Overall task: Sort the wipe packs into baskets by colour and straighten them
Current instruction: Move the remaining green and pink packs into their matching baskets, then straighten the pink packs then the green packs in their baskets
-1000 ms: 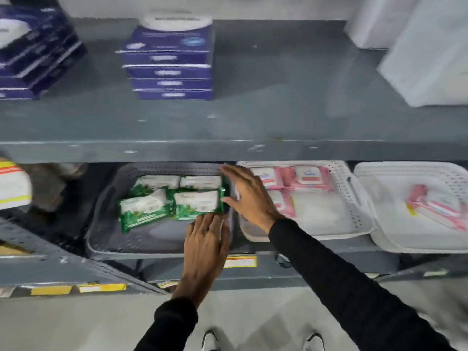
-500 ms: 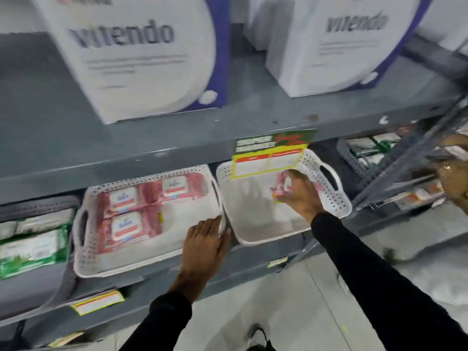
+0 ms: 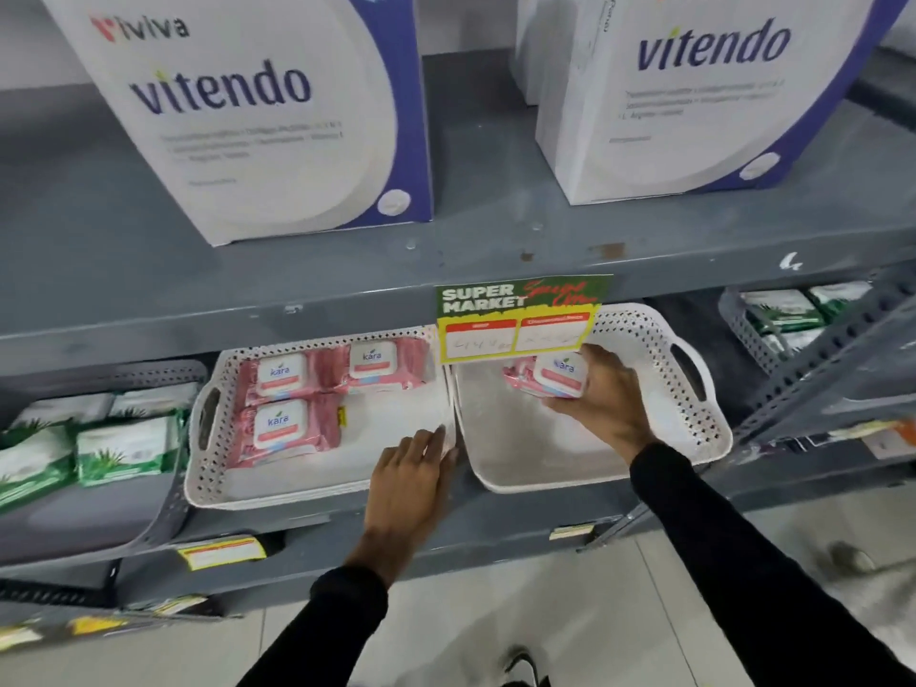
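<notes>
Three pink wipe packs (image 3: 290, 419) lie flat in the middle white basket (image 3: 317, 493). My left hand (image 3: 414, 480) rests on that basket's front right corner, fingers over the rim. My right hand (image 3: 602, 401) grips a single pink wipe pack (image 3: 550, 376) inside the right white basket (image 3: 704, 428), lifted off its floor. Green wipe packs (image 3: 124, 446) fill a grey basket (image 3: 153, 528) at the left. More green packs (image 3: 788, 309) sit in another grey basket at the far right.
A supermarket price tag (image 3: 520, 317) hangs from the upper shelf edge over the right basket's back. Large white Vitendo boxes (image 3: 248, 116) stand on the grey metal shelf (image 3: 446, 285) above. A slanted shelf upright (image 3: 832, 349) crosses at right. Tiled floor lies below.
My view has swung right from the green basket to the two white baskets. My right hand reached into the right basket and now holds the pink pack higher; my left hand shifted to the middle basket's corner.
</notes>
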A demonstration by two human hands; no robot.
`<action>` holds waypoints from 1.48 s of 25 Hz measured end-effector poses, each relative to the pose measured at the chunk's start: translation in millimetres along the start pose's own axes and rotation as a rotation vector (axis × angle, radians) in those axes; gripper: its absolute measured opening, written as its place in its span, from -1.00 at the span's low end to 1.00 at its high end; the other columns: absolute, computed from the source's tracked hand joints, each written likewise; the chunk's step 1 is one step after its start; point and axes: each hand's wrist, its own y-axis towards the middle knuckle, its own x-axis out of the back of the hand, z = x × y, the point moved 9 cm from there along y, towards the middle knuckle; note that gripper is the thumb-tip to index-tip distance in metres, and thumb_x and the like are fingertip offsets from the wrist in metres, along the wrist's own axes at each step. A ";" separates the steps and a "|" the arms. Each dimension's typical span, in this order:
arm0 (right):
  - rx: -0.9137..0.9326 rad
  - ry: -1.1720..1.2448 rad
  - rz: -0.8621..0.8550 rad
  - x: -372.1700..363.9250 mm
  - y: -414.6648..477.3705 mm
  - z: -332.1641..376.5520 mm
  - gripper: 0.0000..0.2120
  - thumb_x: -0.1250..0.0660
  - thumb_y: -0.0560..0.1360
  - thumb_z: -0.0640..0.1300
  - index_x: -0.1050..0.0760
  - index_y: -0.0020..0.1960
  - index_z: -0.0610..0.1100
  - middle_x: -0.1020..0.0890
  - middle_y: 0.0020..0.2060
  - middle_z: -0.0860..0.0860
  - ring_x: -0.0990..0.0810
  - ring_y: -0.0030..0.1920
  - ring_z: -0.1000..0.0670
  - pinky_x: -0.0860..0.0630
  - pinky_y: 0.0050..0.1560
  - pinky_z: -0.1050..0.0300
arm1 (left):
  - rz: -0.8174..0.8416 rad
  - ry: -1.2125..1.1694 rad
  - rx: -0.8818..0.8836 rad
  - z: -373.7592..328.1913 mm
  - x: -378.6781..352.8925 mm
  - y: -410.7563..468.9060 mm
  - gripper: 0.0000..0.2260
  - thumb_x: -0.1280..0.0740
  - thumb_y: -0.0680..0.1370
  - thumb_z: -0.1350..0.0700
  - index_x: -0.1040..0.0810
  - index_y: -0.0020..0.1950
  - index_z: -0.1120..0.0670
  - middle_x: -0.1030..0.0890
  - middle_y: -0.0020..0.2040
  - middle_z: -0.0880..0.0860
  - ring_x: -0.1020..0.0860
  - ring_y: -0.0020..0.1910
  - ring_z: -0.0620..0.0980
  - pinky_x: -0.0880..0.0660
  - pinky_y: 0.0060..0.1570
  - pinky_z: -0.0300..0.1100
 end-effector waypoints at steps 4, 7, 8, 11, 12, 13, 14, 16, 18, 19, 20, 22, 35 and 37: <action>0.221 0.171 0.031 -37.0 -6.2 105.3 -0.39 -0.59 0.22 -0.08 -0.51 0.23 0.00 -0.66 0.15 0.02 -0.59 0.16 0.00 -0.54 0.11 0.07 | -0.001 0.000 0.040 39.2 8.3 -18.6 -0.61 -0.12 0.62 -0.03 -0.58 0.25 0.17 -0.66 0.00 0.08 -0.61 -0.11 0.14 -0.53 -0.16 -0.02; 0.385 0.093 0.101 -80.2 -9.2 174.5 -0.30 -0.60 0.22 -0.09 -0.46 0.32 -0.04 -0.61 0.20 -0.01 -0.55 0.18 -0.02 -0.51 0.09 0.12 | -0.020 0.016 0.103 80.0 15.8 -36.3 -0.62 -0.13 0.63 -0.03 -0.59 0.24 0.16 -0.66 0.00 0.07 -0.61 -0.11 0.14 -0.51 -0.15 -0.01; 0.450 0.001 0.097 -95.7 -10.0 196.0 -0.26 -0.61 0.19 -0.08 -0.45 0.33 -0.04 -0.60 0.20 -0.02 -0.55 0.18 -0.04 -0.50 0.09 0.11 | -0.029 0.024 0.116 94.5 18.9 -43.1 -0.62 -0.13 0.63 -0.03 -0.58 0.24 0.16 -0.66 0.01 0.07 -0.61 -0.09 0.14 -0.51 -0.13 0.00; 0.510 -0.163 0.132 -144.7 -6.8 225.7 -0.25 -0.63 0.16 -0.15 -0.47 0.31 -0.09 -0.62 0.17 -0.08 -0.56 0.17 -0.12 -0.49 0.10 -0.04 | -0.055 0.019 0.154 131.5 28.7 -57.8 -0.62 -0.13 0.62 -0.03 -0.58 0.25 0.15 -0.66 0.04 0.08 -0.60 -0.04 0.15 -0.51 -0.08 0.01; 0.496 -0.215 0.165 -161.9 -6.6 227.3 -0.26 -0.63 0.17 -0.18 -0.46 0.31 -0.10 -0.61 0.16 -0.09 -0.55 0.18 -0.15 -0.47 0.10 -0.06 | -0.065 0.016 0.164 141.7 30.7 -62.6 -0.62 -0.13 0.62 -0.03 -0.57 0.26 0.15 -0.66 0.04 0.08 -0.59 -0.03 0.15 -0.50 -0.07 0.02; 0.487 -0.261 0.191 -178.0 -6.4 225.8 -0.24 -0.63 0.17 -0.20 -0.45 0.32 -0.11 -0.60 0.18 -0.09 -0.54 0.20 -0.16 -0.45 0.10 -0.07 | -0.071 0.016 0.165 149.8 31.0 -66.2 -0.62 -0.13 0.63 -0.04 -0.57 0.27 0.15 -0.66 0.05 0.08 -0.58 -0.01 0.14 -0.49 -0.06 0.02; 0.467 -0.297 0.214 -190.7 -6.7 222.6 -0.21 -0.65 0.14 -0.19 -0.44 0.33 -0.10 -0.58 0.19 -0.09 -0.53 0.21 -0.17 -0.44 0.10 -0.07 | -0.069 0.013 0.160 155.3 30.4 -67.8 -0.62 -0.13 0.64 -0.04 -0.57 0.28 0.14 -0.65 0.06 0.07 -0.57 0.01 0.13 -0.48 -0.05 0.02; 0.430 -0.336 0.222 -204.5 -6.2 216.6 -0.10 -0.69 0.07 -0.14 -0.40 0.34 -0.08 -0.55 0.23 -0.07 -0.50 0.24 -0.17 -0.44 0.10 -0.08 | -0.055 0.000 0.150 159.1 27.6 -67.7 -0.62 -0.11 0.65 -0.03 -0.56 0.29 0.13 -0.64 0.09 0.06 -0.56 0.04 0.12 -0.47 -0.02 0.02; 0.404 -0.337 0.217 -207.5 -6.2 213.6 -0.05 -0.71 0.04 -0.11 -0.36 0.35 -0.04 -0.54 0.24 -0.05 -0.48 0.25 -0.15 -0.45 0.12 -0.10 | -0.040 -0.034 0.158 157.9 26.9 -66.5 -0.62 -0.09 0.66 -0.02 -0.54 0.31 0.13 -0.63 0.12 0.07 -0.54 0.07 0.11 -0.46 0.02 0.01; 0.401 -0.337 0.214 -207.7 -6.7 212.7 -0.04 -0.72 0.04 -0.10 -0.35 0.35 -0.03 -0.53 0.25 -0.05 -0.47 0.25 -0.14 -0.45 0.13 -0.10 | -0.043 -0.052 0.163 157.1 27.9 -66.0 -0.62 -0.09 0.66 -0.01 -0.53 0.33 0.13 -0.63 0.14 0.07 -0.54 0.08 0.11 -0.46 0.04 0.00; 0.401 -0.332 0.213 -206.7 -7.8 213.0 -0.04 -0.72 0.05 -0.10 -0.34 0.35 -0.02 -0.52 0.27 -0.05 -0.46 0.27 -0.13 -0.44 0.16 -0.10 | -0.051 -0.080 0.170 157.1 28.9 -65.8 -0.62 -0.09 0.65 -0.01 -0.51 0.34 0.13 -0.62 0.16 0.08 -0.54 0.10 0.12 -0.46 0.05 0.00; 0.406 -0.317 0.198 -202.1 -9.7 210.7 -0.02 -0.71 0.08 -0.10 -0.32 0.40 -0.05 -0.49 0.33 -0.07 -0.41 0.36 -0.14 -0.38 0.25 -0.12 | -0.069 -0.177 0.202 160.5 34.2 -63.0 -0.59 -0.13 0.62 -0.02 -0.46 0.38 0.13 -0.61 0.21 0.11 -0.55 0.16 0.14 -0.48 0.09 0.01; 0.428 -0.323 0.256 -200.6 -24.8 201.0 -0.18 -0.62 0.28 -0.11 -0.37 0.47 -0.07 -0.53 0.34 -0.06 -0.45 0.35 -0.13 -0.35 0.37 -0.08 | -0.003 -0.185 0.176 229.0 29.2 0.1 -0.40 -0.58 0.30 0.31 -0.57 0.32 0.09 -0.60 0.32 0.14 -0.58 0.28 0.11 -0.47 0.32 0.11; 0.418 -0.297 0.280 -203.4 -29.6 198.6 -0.23 -0.57 0.35 -0.09 -0.35 0.49 -0.08 -0.50 0.40 -0.06 -0.40 0.42 -0.13 -0.26 0.45 -0.07 | 0.005 -0.191 0.182 229.8 25.7 -4.5 -0.39 -0.57 0.33 0.31 -0.54 0.36 0.06 -0.56 0.37 0.10 -0.54 0.34 0.09 -0.45 0.34 0.13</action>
